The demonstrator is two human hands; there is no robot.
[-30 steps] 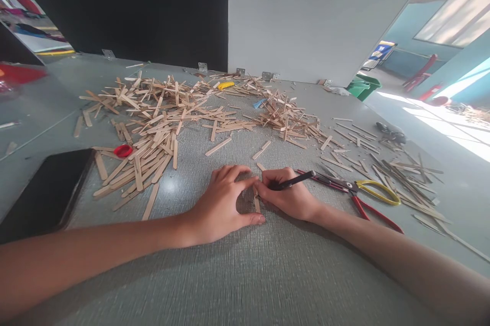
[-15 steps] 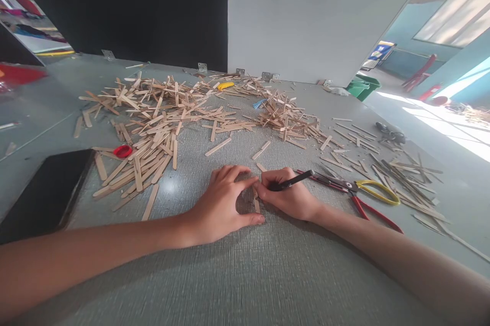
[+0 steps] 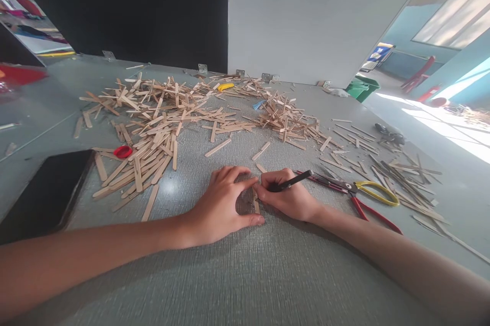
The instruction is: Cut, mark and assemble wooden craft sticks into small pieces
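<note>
My left hand rests on the grey table, thumb and index finger spread in a wide curve around the lower part of a wooden stick. Its index fingertip is at the stick's upper part, beside the fingertips of my right hand. My right hand is closed round a black pen, whose back end points up to the right. The pen's tip is hidden behind the fingers, over the stick. Another stick lies just beyond the fingertips.
Wooden sticks lie heaped at the left and centre back. A phone and red cap are left. Red-handled pliers, yellow-handled scissors and thin strips lie right. Upright panels stand behind.
</note>
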